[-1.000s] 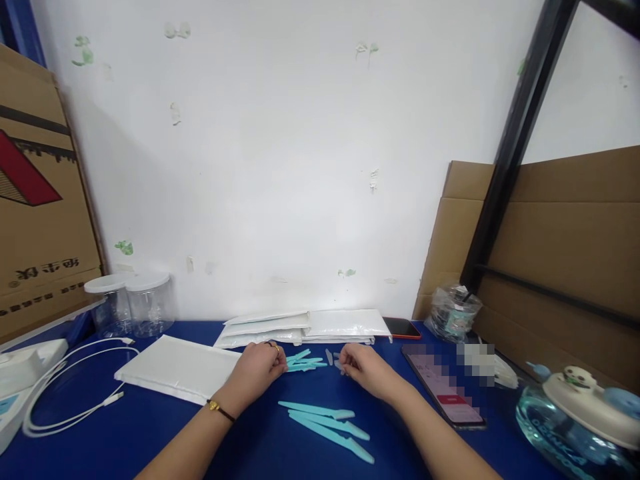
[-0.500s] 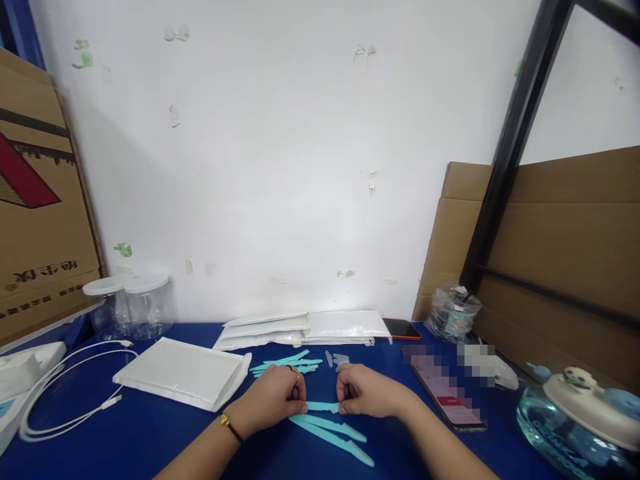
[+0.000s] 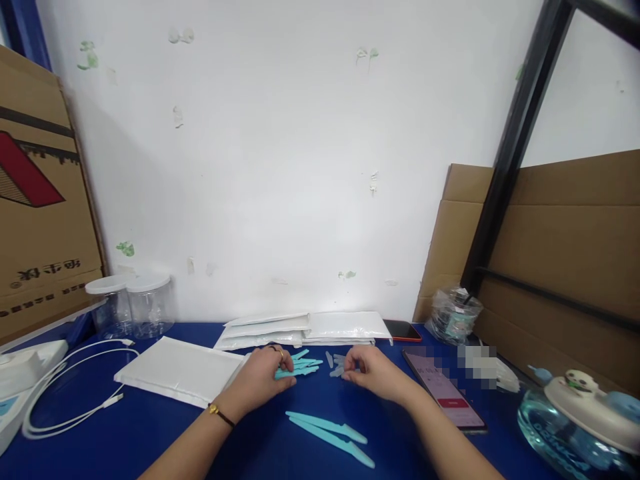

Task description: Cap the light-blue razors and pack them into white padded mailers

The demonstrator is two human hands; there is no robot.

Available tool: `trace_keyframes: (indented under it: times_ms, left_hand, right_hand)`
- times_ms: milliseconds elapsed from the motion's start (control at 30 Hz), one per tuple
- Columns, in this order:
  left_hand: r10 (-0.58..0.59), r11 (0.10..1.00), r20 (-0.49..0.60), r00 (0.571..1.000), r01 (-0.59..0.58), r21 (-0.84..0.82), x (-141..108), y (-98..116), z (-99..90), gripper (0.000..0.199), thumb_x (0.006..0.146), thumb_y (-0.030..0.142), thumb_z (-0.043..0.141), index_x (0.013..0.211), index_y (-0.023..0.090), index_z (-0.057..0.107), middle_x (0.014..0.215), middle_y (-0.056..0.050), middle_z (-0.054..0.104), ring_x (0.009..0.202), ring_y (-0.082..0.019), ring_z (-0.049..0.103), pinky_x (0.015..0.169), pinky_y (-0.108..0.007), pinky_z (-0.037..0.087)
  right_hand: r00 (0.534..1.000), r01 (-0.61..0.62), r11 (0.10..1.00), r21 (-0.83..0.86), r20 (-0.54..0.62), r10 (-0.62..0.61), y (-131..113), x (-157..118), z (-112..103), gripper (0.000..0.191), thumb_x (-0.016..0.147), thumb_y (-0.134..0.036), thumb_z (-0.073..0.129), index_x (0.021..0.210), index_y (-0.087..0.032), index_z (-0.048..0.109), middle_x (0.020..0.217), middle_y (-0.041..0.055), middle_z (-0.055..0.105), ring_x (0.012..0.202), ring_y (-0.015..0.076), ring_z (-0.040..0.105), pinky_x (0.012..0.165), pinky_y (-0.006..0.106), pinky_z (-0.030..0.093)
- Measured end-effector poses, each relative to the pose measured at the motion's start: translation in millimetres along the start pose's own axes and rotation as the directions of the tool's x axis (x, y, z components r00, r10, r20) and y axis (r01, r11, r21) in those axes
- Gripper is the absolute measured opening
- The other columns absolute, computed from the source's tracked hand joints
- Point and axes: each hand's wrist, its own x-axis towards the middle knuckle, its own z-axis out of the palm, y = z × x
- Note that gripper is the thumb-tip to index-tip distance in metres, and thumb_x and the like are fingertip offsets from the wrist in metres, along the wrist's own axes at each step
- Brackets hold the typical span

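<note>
My left hand point(image 3: 265, 377) is over a loose pile of teal eyebrow razors point(image 3: 306, 364). Its thumb and fingers close around a razor at the pile's near edge, partly hidden by the hand. On the right, my right hand point(image 3: 373, 373) has its fingers curled in a pinch at a small heap of translucent blade caps point(image 3: 330, 361); a cap touches the fingertips. Two more teal razors point(image 3: 325, 430) lie side by side nearer me, their notched blade ends pointing right.
White padded envelopes point(image 3: 345, 325) lie along the wall, another envelope point(image 3: 175, 367) at left. Clear jars point(image 3: 150, 310), a white cable point(image 3: 65, 437) and a cardboard box point(image 3: 40, 200) are further left. A phone point(image 3: 445, 390) and a blue water bottle point(image 3: 575, 427) stand or lie at right.
The razor held between both hands has left the front area. My left hand has moved back and left to the razor pile; my right hand has moved back to the caps.
</note>
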Motion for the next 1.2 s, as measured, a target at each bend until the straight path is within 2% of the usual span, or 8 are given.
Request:
trace_keyframes:
  times_ms: [133,200,433,633,833,933,1033,1200]
  left_hand:
    - [0.149,0.985,0.161,0.976,-0.133,-0.107,-6.3,20.6,14.4,0.021,0.07,0.04,0.066,0.086,0.026,0.066,0.089,0.002,0.064,0.083,-0.016,0.056,0.073,-0.023,0.039]
    - [0.159,0.984,0.209,0.965,-0.138,-0.112,-7.1,25.2,20.3,0.021,0.069,0.039,0.066,0.085,0.025,0.067,0.086,0.002,0.064,0.08,-0.015,0.056,0.069,-0.023,0.039]
    - [0.085,0.993,0.218,0.972,-0.063,-0.103,-3.8,21.9,25.4,0.013,0.073,0.033,0.059,0.077,0.022,0.066,0.074,0.002,0.064,0.066,-0.013,0.055,0.057,-0.021,0.036]
    - [0.016,0.999,0.082,0.996,-0.019,0.037,0.4,13.3,4.4,0.012,0.075,0.027,0.055,0.07,0.022,0.064,0.072,0.002,0.065,0.067,-0.014,0.056,0.061,-0.024,0.033]
    - [-0.076,0.989,-0.016,0.997,0.078,0.124,2.6,-5.3,-5.9,0.01,0.071,0.028,0.059,0.077,0.023,0.065,0.08,0.0,0.066,0.078,-0.018,0.058,0.066,-0.026,0.035]
    - [-0.004,0.999,0.003,1.0,0.004,0.049,-2.0,5.9,-0.6,0.016,0.071,0.035,0.063,0.083,0.025,0.066,0.086,0.001,0.065,0.083,-0.018,0.057,0.07,-0.025,0.036]
    - [0.088,0.996,0.111,0.99,-0.086,-0.025,-7.3,21.9,7.7,0.02,0.069,0.04,0.066,0.083,0.026,0.066,0.085,0.002,0.064,0.08,-0.017,0.057,0.069,-0.024,0.036]
    - [0.132,0.99,0.252,0.959,-0.116,-0.079,-7.7,28.5,21.5,0.017,0.07,0.036,0.064,0.081,0.023,0.067,0.076,0.002,0.064,0.069,-0.013,0.055,0.057,-0.02,0.034]
  right_hand:
    - [0.925,-0.004,0.998,0.064,0.379,-0.021,-5.3,-11.3,-4.5,0.021,0.063,-0.035,0.074,0.074,-0.018,0.068,0.06,-0.0034,0.058,0.053,0.0105,0.05,0.048,0.019,0.035]
    - [0.886,-0.014,0.999,0.032,0.464,-0.003,-8.7,-14.7,-3.6,0.025,0.055,-0.036,0.078,0.072,-0.019,0.068,0.058,-0.0045,0.057,0.05,0.01,0.049,0.045,0.019,0.034]
    - [0.95,0.014,0.999,-0.028,0.312,-0.005,-12.0,-10.9,10.6,0.01,0.066,-0.019,0.066,0.075,-0.019,0.065,0.064,-0.0028,0.06,0.056,0.01,0.052,0.047,0.017,0.035]
    - [0.992,0.074,0.997,0.0,0.099,-0.074,-4.4,-2.5,9.5,0.007,0.074,-0.013,0.056,0.076,-0.018,0.06,0.072,-0.0007,0.062,0.064,0.0114,0.054,0.054,0.018,0.036]
    - [0.995,-0.047,0.998,-0.043,-0.093,0.043,2.7,3.4,2.5,0.008,0.072,-0.021,0.063,0.079,-0.017,0.062,0.075,0.0011,0.063,0.065,0.0131,0.054,0.055,0.02,0.037]
    - [0.994,-0.016,1.0,0.009,0.111,0.015,-3.1,-4.8,-1.2,0.015,0.07,-0.031,0.068,0.073,-0.017,0.065,0.068,-0.0005,0.062,0.061,0.0125,0.054,0.051,0.02,0.036]
    - [0.934,-0.023,1.0,0.001,0.357,0.021,-10.9,-13.5,0.5,0.025,0.057,-0.035,0.078,0.072,-0.018,0.067,0.062,-0.0032,0.06,0.054,0.0108,0.052,0.045,0.018,0.034]
    - [0.912,-0.049,0.999,-0.006,0.407,0.047,-16.8,-13.2,11.2,0.02,0.06,-0.028,0.075,0.076,-0.018,0.067,0.061,-0.0044,0.058,0.052,0.0084,0.05,0.045,0.017,0.034]
